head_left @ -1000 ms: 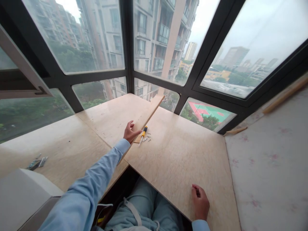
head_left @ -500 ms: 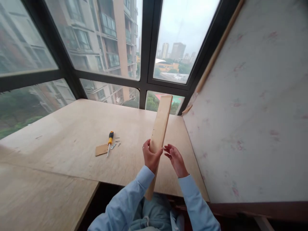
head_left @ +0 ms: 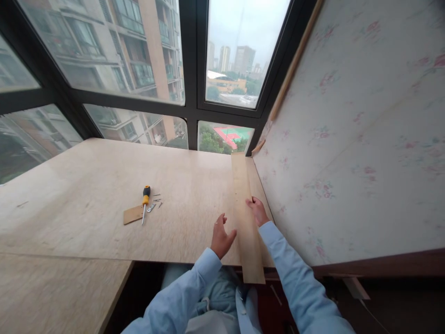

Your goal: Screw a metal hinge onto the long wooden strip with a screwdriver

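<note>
A long, pale wooden board [head_left: 244, 222] lies lengthwise at the right side of the tabletop, its near end jutting past the front edge. My right hand [head_left: 257, 211] grips the board's right edge, thumb on its upper face and the other fingers partly hidden. Just left of the board, my left hand [head_left: 222, 236] is open, thumb and fingers apart, holding nothing. Two small dark holes show on the board's face. Farther left lies a screwdriver [head_left: 145, 197] with a yellow and black handle, its shaft by a small brown wooden piece [head_left: 133, 215].
Beside the screwdriver are a small metal plate [head_left: 151, 208] and several screws [head_left: 157, 200]. The pale tabletop [head_left: 187, 185] runs back to dark window frames [head_left: 192, 113]. A flowered wall [head_left: 333, 181] bounds the right side. Another surface [head_left: 52, 287] adjoins at the near left.
The board has gone from tilted up in my left hand to lying lower, nearer the wall. My left hand has let go; my right hand has taken its edge. The view has shifted right.
</note>
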Tool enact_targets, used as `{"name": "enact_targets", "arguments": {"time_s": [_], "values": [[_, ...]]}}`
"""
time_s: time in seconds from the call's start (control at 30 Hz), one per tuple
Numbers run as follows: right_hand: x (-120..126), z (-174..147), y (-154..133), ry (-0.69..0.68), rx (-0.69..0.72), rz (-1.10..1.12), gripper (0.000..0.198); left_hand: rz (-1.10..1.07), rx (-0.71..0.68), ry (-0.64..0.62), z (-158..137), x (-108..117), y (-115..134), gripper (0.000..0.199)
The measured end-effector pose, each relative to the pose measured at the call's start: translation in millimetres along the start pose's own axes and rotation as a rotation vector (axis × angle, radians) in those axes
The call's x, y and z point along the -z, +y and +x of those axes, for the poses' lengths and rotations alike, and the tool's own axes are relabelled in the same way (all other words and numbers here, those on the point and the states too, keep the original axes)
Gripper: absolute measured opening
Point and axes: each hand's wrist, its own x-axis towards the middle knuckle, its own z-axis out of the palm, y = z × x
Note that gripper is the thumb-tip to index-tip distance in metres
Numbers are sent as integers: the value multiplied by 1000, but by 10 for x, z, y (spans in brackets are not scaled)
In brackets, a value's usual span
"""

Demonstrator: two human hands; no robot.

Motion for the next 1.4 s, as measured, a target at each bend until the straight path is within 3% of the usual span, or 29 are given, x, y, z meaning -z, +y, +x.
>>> {"name": "enact_targets", "arguments": {"time_s": [0.2,0.5,0.83,1.2,1.4], "values": [[327,321,192,70,-110,-56,28,31,92,19,60,42,-256,56],[568,478,414,87,-181,-142,19,16,115,-10,81,61,-371,46],[566,542,486,98,-104,-416,20,21,83,-101,170,99,-408,33],[563,436,308,106,-55,-1057,21,86,90,-154,332,192,-509,27],[388,304,315,123,-46,-1273,47,62,135,-209,454,236,-522,24]]}}
